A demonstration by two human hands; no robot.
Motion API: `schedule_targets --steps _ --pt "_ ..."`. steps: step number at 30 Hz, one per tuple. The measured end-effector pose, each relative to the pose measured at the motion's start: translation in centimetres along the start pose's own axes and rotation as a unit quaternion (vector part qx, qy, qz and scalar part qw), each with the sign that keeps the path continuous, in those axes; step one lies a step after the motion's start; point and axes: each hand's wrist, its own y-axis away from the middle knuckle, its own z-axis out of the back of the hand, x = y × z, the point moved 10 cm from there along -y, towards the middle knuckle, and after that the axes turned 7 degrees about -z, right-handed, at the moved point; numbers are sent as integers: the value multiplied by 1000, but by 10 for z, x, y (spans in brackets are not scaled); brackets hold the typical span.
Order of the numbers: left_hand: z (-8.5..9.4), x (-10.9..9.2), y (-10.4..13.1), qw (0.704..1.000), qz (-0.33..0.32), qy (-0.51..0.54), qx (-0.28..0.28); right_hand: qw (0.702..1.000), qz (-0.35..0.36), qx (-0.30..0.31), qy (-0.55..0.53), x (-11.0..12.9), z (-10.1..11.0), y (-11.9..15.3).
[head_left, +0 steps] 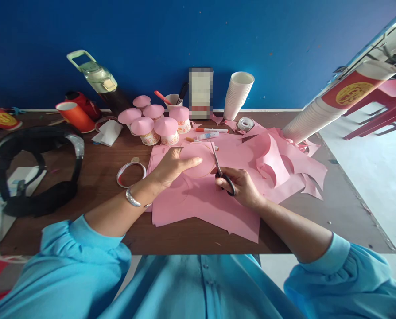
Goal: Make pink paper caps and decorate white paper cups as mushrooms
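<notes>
My left hand [174, 167] grips a round piece of pink paper [198, 156] by its left side, thumb on top. A drawn line follows the edge of this disc. Fingers of my right hand [242, 186] are closed around the black handles of a pair of scissors [225, 178]. The blades point up and away, at the right edge of the disc. Below both hands lie large pink paper sheets [211, 208] and curled offcuts [271, 159]. Paper cups with pink cone tops [166, 127] stand behind my left hand.
A tape roll [131, 174] and a black headband-like device [38, 133] lie on the left. Markers [212, 130] lie behind the disc. White cups [238, 95] stand stacked by the wall; another tall cup stack [337, 102] leans at right. A bottle [101, 84] stands at back left.
</notes>
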Motion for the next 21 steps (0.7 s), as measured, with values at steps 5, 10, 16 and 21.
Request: schedule_targets --steps 5,10,16,21 --pt "1 -3 -1 1000 -17 -1 -7 1000 0 -5 4 -1 1 0" --pt "2 -2 -2 1000 -19 -1 -2 1000 2 -10 6 -3 2 0" --pt "0 -4 -3 1000 -26 15 -4 1000 -3 -15 2 -6 5 0" --pt "-6 -17 -7 997 -69 43 8 1000 -8 -10 4 -7 4 0"
